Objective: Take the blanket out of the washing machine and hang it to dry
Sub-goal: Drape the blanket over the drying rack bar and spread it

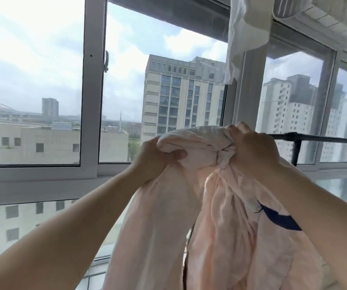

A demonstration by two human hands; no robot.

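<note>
- A person's left hand [153,158] is gripping a bunched fold of the pale pink blanket [210,206], thumb curled over the cloth, in front of the balcony window [93,101].
- The blanket is hanging twisted between both hands, well clear of the washer.
- The right hand [252,151] is clutching its knotted top beside the black drying rail [314,139]; spreading the bundle flat before draping it should help it dry evenly.
</note>
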